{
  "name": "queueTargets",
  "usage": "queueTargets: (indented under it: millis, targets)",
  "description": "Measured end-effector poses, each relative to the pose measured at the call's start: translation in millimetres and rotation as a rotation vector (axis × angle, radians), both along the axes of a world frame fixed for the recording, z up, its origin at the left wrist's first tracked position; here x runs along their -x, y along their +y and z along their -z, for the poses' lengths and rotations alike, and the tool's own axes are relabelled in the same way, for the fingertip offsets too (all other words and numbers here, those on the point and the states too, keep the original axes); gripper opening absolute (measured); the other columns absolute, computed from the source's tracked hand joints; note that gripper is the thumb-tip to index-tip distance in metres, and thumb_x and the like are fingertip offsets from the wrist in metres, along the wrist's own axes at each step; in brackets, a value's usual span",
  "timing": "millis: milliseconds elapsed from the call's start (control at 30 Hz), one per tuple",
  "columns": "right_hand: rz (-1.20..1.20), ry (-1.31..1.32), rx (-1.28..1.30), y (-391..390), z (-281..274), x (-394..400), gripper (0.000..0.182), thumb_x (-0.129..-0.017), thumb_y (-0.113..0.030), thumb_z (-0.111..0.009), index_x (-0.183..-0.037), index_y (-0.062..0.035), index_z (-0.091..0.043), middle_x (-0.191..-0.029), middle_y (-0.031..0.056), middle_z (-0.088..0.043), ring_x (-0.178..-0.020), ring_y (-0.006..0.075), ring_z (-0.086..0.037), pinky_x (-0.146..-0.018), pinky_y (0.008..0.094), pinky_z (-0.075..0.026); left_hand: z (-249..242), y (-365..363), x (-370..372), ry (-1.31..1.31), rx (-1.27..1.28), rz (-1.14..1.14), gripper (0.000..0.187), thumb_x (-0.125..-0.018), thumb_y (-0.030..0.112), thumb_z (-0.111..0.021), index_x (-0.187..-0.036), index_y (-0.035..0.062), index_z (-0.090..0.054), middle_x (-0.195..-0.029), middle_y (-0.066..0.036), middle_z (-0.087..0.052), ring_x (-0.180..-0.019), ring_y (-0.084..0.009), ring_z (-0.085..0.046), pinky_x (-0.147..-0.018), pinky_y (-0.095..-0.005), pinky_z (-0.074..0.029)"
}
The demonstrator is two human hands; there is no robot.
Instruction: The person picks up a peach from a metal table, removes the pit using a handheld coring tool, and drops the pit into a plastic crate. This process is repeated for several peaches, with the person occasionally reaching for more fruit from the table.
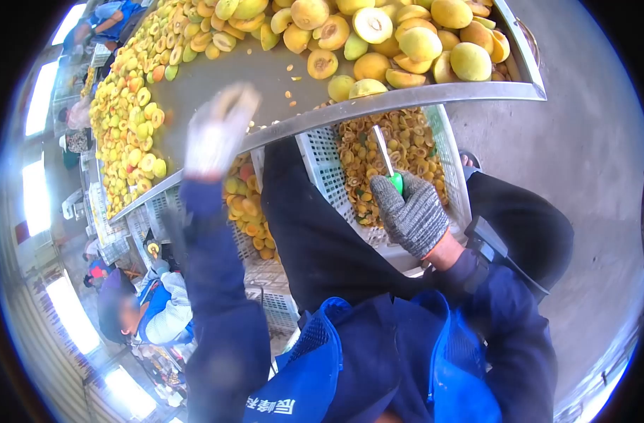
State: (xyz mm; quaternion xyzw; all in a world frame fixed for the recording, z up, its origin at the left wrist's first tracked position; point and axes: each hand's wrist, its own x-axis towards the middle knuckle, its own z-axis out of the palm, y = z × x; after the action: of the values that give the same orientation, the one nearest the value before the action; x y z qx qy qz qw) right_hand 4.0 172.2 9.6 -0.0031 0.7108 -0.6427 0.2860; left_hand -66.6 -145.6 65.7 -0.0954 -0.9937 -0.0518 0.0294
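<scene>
My right hand (410, 213), in a grey knitted glove, is closed around the green handle of a knife (385, 151). Its narrow metal blade points up toward the table rim, above a white crate (320, 156) of small cut fruit pieces (406, 141). My left hand (220, 134), in a white glove, is over the near edge of the metal table (230, 70). Motion smears its fingers, and I cannot tell whether they hold anything. Yellow apricot-like fruit, whole and halved (420, 44), lies heaped on the table at the upper right.
More halved fruit (128, 127) is piled along the table's left side. A raised metal rim (406, 95) runs along the near edge. Below it, another crate holds yellow fruit (248, 211) beside my leg. Another person (160, 310) sits at the left, with others farther back.
</scene>
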Motion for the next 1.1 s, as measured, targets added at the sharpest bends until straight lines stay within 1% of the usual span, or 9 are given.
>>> queueTargets:
  millis: [33,200,333,433,567,667,833,900,1100]
  targets:
    - [-0.005,0.003,-0.007,-2.7,-0.3,-0.5,0.033,-0.097,-0.029,-0.063,-0.093,0.0040,-0.067,-0.070,0.0193,-0.064,-0.065,0.0286,-0.064,-0.062,0.0393,-0.049,0.1,38.3,31.5,-0.114,-0.439,-0.435,0.053,-0.085,0.048,-0.069,-0.119,0.0071,-0.066,-0.113,-0.014,-0.069,-0.098,-0.0312,-0.069,-0.088,-0.0394,-0.054]
    - [0.020,0.008,0.003,-3.6,-6.9,5.5,0.034,-0.096,-0.029,-0.064,-0.092,0.0046,-0.066,-0.071,0.0202,-0.065,-0.065,0.0304,-0.065,-0.062,0.0405,-0.049,79.5,62.3,124.1,0.199,-0.456,-0.463,0.069,-0.073,0.049,-0.082,-0.114,-0.0036,-0.062,-0.102,-0.022,-0.071,-0.091,-0.0298,-0.071,-0.082,-0.0368,-0.056]
    - [0.023,0.020,0.005,-1.2,-7.7,3.8,0.035,-0.095,-0.030,-0.065,-0.090,0.0041,-0.066,-0.071,0.0199,-0.065,-0.065,0.0315,-0.066,-0.061,0.0407,-0.049,80.3,43.4,109.7,-0.149,-1.237,-0.580,0.049,-0.083,0.043,-0.071,-0.106,0.0000,-0.062,-0.082,-0.008,-0.067,-0.063,-0.0202,-0.060,-0.049,-0.0291,-0.044]
    - [-0.013,0.032,0.046,-1.3,-7.5,6.2,0.034,-0.095,-0.030,-0.065,-0.089,0.0030,-0.065,-0.069,0.0214,-0.064,-0.067,0.0358,-0.066,-0.061,0.0422,-0.049,30.9,67.4,43.1,-0.274,-1.989,-0.450,0.055,-0.084,0.037,-0.050,-0.122,-0.0020,-0.054,-0.108,-0.024,-0.063,-0.079,-0.0325,-0.063,-0.052,-0.0303,-0.047]
    - [-0.085,0.348,-0.005,-5.0,-2.6,-0.1,0.035,-0.094,-0.033,-0.064,-0.089,0.0014,-0.062,-0.066,0.0235,-0.060,-0.068,0.0414,-0.064,-0.060,0.0473,-0.049,24.2,100.0,-15.2,-0.343,-2.262,-0.332,0.060,-0.079,0.039,-0.051,-0.120,-0.0037,-0.054,-0.116,-0.026,-0.060,-0.086,-0.0349,-0.062,-0.056,-0.0313,-0.047]
    - [-0.116,0.443,-0.214,-6.5,-9.0,-0.4,0.039,-0.093,-0.039,-0.065,-0.088,-0.0011,-0.059,-0.066,0.0225,-0.060,-0.064,0.0429,-0.063,-0.057,0.0496,-0.048,32.3,120.1,-37.3,-0.399,-2.372,-0.241,0.058,-0.083,0.043,-0.045,-0.115,-0.0031,-0.058,-0.107,-0.025,-0.064,-0.092,-0.0368,-0.062,-0.079,-0.0454,-0.054]
    - [0.028,0.417,-0.120,-6.7,-8.2,-1.8,0.032,-0.092,-0.033,-0.069,-0.090,-0.0019,-0.059,-0.070,0.0204,-0.063,-0.068,0.0411,-0.065,-0.059,0.0470,-0.051,35.4,146.4,-62.9,-0.141,-2.333,-0.385,0.063,-0.080,0.043,-0.049,-0.120,-0.0039,-0.059,-0.122,-0.023,-0.061,-0.109,-0.0376,-0.062,-0.097,-0.0465,-0.050]
    - [0.161,0.461,-0.125,-3.8,-18.4,3.4,0.020,-0.089,-0.017,-0.073,-0.097,0.0002,-0.064,-0.087,0.0161,-0.065,-0.079,0.0300,-0.065,-0.071,0.0397,-0.050,22.2,156.8,-75.1,-0.158,-1.985,-0.503,0.060,-0.080,0.042,-0.050,-0.119,-0.0029,-0.060,-0.122,-0.020,-0.062,-0.110,-0.0355,-0.061,-0.100,-0.0454,-0.049]
    - [0.169,0.585,-0.123,-5.7,-18.4,10.1,0.025,-0.085,-0.013,-0.075,-0.106,-0.0039,-0.066,-0.097,0.0154,-0.069,-0.087,0.0285,-0.068,-0.078,0.0353,-0.053,77.7,153.5,-103.5,0.216,-1.283,-0.351,0.037,-0.074,0.018,-0.070,-0.107,0.0015,-0.061,-0.106,-0.013,-0.063,-0.102,-0.0288,-0.064,-0.088,-0.0406,-0.051]
